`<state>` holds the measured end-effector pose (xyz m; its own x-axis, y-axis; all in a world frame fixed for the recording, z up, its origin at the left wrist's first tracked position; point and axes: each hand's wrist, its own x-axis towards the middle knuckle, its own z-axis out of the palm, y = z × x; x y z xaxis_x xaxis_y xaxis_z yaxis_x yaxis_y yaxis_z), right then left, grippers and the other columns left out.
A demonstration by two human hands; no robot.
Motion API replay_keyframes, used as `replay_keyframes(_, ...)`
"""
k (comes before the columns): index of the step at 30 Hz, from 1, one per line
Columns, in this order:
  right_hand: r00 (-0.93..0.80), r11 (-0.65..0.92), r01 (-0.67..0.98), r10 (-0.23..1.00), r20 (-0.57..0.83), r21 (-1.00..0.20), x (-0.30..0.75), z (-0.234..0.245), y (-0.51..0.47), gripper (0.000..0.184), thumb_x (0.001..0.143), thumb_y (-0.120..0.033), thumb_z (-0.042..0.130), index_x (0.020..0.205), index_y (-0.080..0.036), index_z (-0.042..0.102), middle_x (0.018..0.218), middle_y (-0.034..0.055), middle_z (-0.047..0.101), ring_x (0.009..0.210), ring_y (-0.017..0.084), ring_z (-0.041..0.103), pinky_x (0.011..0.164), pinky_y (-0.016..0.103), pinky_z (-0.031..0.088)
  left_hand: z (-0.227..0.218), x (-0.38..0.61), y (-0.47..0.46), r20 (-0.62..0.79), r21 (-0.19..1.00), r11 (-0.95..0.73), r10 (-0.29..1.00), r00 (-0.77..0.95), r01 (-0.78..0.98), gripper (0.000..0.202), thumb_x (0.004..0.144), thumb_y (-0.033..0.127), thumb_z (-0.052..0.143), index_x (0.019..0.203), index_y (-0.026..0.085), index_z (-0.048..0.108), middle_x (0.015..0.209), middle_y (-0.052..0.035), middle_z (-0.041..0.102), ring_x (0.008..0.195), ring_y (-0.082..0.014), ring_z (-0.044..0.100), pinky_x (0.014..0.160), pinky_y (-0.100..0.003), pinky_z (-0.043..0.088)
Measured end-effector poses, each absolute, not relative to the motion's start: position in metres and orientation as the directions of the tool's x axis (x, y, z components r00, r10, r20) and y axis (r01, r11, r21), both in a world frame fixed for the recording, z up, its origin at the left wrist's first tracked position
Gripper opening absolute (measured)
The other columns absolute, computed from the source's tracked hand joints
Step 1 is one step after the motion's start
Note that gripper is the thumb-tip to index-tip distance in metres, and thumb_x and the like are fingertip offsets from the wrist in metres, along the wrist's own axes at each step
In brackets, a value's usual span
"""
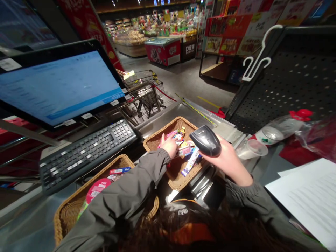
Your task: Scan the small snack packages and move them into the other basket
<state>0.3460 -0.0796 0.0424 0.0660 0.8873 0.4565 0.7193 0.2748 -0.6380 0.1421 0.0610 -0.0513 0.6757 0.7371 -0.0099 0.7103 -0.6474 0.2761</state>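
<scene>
Far wicker basket (157,137) sits mid-desk and holds a heap of small snack packets (186,149) – pink, yellow and blue wrappers, plus a long blue-white packet (189,163) lying toward its near-right rim. Left hand (169,145) is inside this basket on the pile; its fingers (165,139) are bent down onto the wrappers, can't tell if they pinch one. Right hand (228,159) is above the basket's right rim w/ fingers wrapped round a dark scanner (206,140), head tipped toward the packets.

Near wicker basket (67,215) at lower left, partly under the left sleeve, holds a round pink pack (96,189) and a red-blue bar (119,170).

Edges: keyboard (86,154) runs just beside both baskets on the left, monitor (57,84) over it. Right of the scanner – a clear plastic cup (252,148), a 2nd lidded one behind it, then white paper sheets (309,196) at the desk's near-right corner. A bare metal strip shows btw. far basket and cups.
</scene>
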Motion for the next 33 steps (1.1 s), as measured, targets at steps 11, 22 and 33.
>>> replay_keyframes(11,-0.031,0.369,0.735,0.857,0.515,-0.569,0.309,0.049,-0.073,0.046,0.079,-0.041,0.072,0.118,-0.017,0.066,0.118,0.0157,0.07,0.109,0.032,0.067,0.096,0.05,0.055,0.059,0.074,0.041,0.242,0.421,-0.475,0.88,0.409,0.773,0.014,0.087,0.024,0.06,0.083,0.023,0.073,0.148,-0.0032,0.053,0.147,-0.032,0.031,0.115,-0.072,0.017)
replay_keyframes(22,-0.083,0.431,0.714,0.834,0.545,-0.552,0.281,0.061,-0.075,0.058,0.078,-0.043,0.07,0.126,-0.012,0.061,0.127,0.0205,0.066,0.118,0.035,0.064,0.101,0.053,0.052,0.076,0.038,0.02,0.498,0.468,-0.477,0.838,0.223,0.744,0.016,0.089,0.025,0.058,0.086,0.022,0.074,0.152,-0.0061,0.048,0.15,-0.0333,0.024,0.114,-0.073,0.019)
replay_keyframes(33,-0.226,0.549,0.695,0.78,0.583,-0.465,0.261,0.069,-0.078,0.049,0.082,-0.04,0.067,0.123,-0.014,0.062,0.123,0.0174,0.069,0.116,0.034,0.064,0.103,0.053,0.049,0.08,0.016,0.011,0.614,0.493,-0.419,0.788,0.036,0.763,0.014,0.087,0.024,0.06,0.079,0.02,0.07,0.149,-0.0098,0.051,0.148,-0.0312,0.031,0.114,-0.066,0.027)
